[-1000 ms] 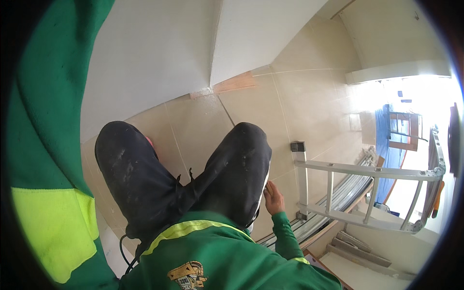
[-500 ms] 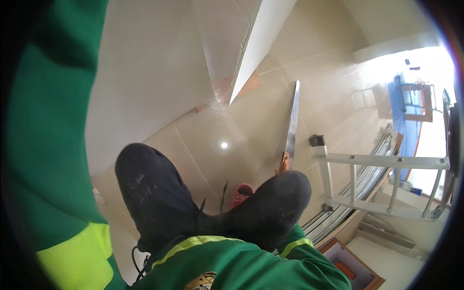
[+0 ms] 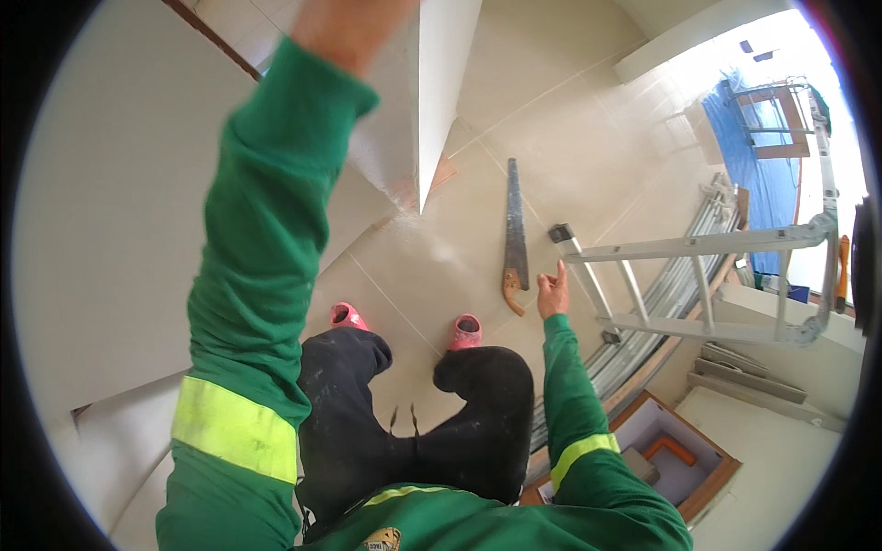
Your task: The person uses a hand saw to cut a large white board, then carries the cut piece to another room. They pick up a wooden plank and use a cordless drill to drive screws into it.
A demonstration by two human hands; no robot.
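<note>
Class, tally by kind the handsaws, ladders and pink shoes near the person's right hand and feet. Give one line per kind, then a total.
Handsaw: 1
Silver ladder: 1
Pink shoes: 2
Total: 4

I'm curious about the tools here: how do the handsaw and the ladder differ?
Size: the handsaw is smaller than the ladder. Shape: the handsaw has one tapering blade; the ladder has rails joined by rungs. Colour: the handsaw has a brown handle and grey blade; the ladder is mostly pale silver. Both look partly metal.
</note>
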